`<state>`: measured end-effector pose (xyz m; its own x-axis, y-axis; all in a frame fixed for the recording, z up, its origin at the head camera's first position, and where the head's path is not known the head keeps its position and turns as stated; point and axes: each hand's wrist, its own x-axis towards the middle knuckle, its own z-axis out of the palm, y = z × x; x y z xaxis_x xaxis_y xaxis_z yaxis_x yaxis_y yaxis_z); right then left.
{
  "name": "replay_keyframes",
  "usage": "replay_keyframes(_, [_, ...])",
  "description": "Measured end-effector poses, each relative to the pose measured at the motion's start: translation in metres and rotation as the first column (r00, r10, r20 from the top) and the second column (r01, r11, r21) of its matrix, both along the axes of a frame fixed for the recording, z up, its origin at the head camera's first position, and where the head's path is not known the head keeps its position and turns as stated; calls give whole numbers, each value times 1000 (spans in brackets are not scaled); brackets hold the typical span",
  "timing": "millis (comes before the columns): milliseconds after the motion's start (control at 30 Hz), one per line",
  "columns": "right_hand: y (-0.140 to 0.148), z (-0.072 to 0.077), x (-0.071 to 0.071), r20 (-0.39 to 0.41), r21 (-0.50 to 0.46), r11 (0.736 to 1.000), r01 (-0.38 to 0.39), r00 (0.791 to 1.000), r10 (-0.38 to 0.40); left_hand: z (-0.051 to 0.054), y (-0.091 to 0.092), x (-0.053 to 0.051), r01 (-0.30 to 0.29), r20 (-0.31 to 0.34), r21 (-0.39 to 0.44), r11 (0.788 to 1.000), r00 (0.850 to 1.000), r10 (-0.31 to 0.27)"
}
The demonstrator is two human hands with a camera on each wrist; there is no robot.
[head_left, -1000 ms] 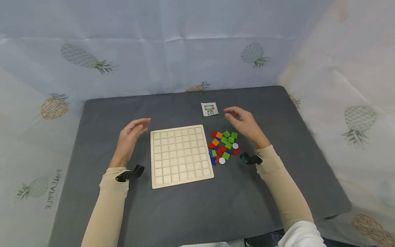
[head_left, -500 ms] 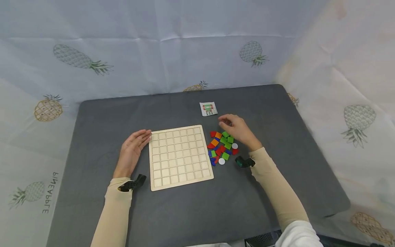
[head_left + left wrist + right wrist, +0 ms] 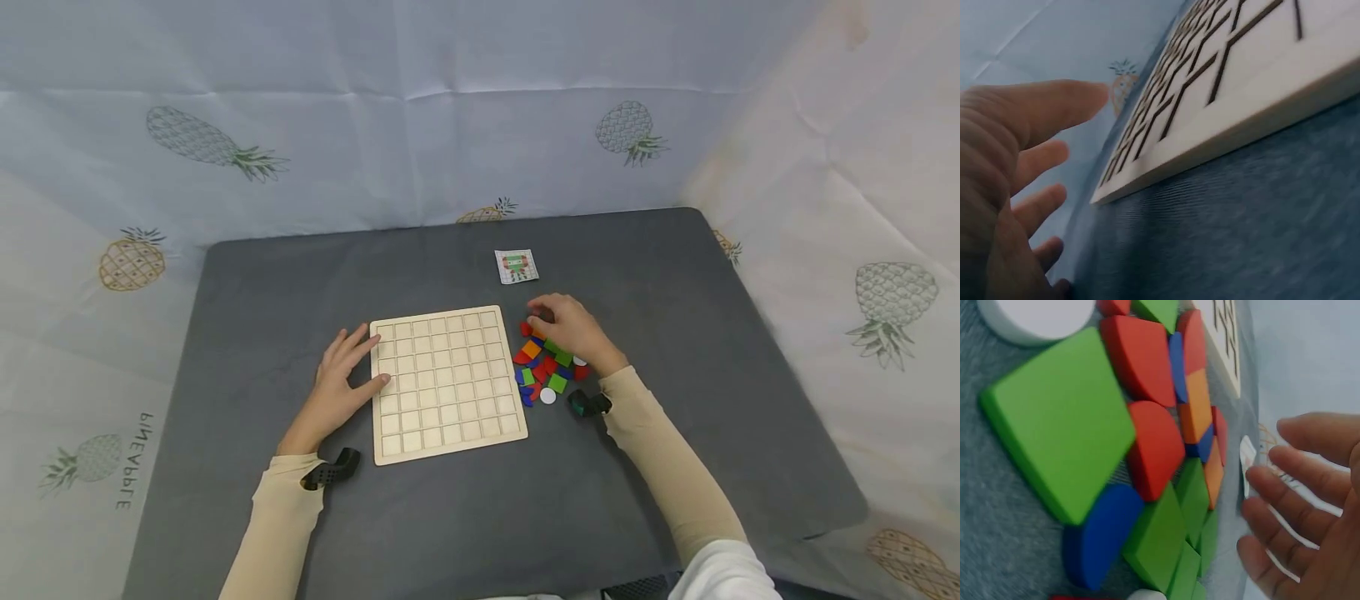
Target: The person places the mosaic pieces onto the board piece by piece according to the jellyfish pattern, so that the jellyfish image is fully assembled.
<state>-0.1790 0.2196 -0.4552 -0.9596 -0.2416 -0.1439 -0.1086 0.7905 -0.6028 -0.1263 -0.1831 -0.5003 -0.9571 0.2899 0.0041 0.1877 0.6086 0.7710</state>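
Note:
A pale wooden board with a grid of square recesses lies flat on the dark table. Beside its left edge my left hand has its fingers spread, thumb and fingertips reaching over the rim; the left wrist view shows the thumb apart from the board. Right of the board lies a loose pile of coloured tiles, among them a green square tile, a red rounded tile and a blue tile. My right hand hovers over the pile's far side, fingers loosely bent with nothing held, partly hiding tiles.
A small printed card with a red and green picture lies behind the board. White round tiles sit at the pile's edge. Pineapple-print curtains hang around the grey tablecloth.
My left hand has come nearer and spread its fingers over the board's left edge. My right hand has moved down and slightly left, from beside the card to over the tiles.

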Motion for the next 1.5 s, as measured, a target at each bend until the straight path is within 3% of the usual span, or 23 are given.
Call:
replay_keyframes(200, [-1,-3,1,-7,161,986,40,999,-39,-5,2,-3,-21,4,4,1000,1000,21])
replay_keyframes(367, [-1,-10,4,-15,190,981,28,1000,-26,-10,3,-1,-12,-4,-46,999,1000,12])
replay_keyframes(633, [-6,-17,6,-71,251,968,3,997,15,-18,7,3,-58,-65,-134,989,997,50])
replay_keyframes(933, [-5,-21,6,-100,231,973,15,995,9,-18,10,4,-63,-92,-160,985,995,48])
replay_keyframes(1300, [-10,-19,7,-107,172,985,33,994,-14,-13,6,4,-3,-42,-171,985,999,-4])
replay_keyframes(1500, [-13,-19,6,-101,160,987,24,995,-8,-15,7,4,-11,-35,-183,983,999,5])
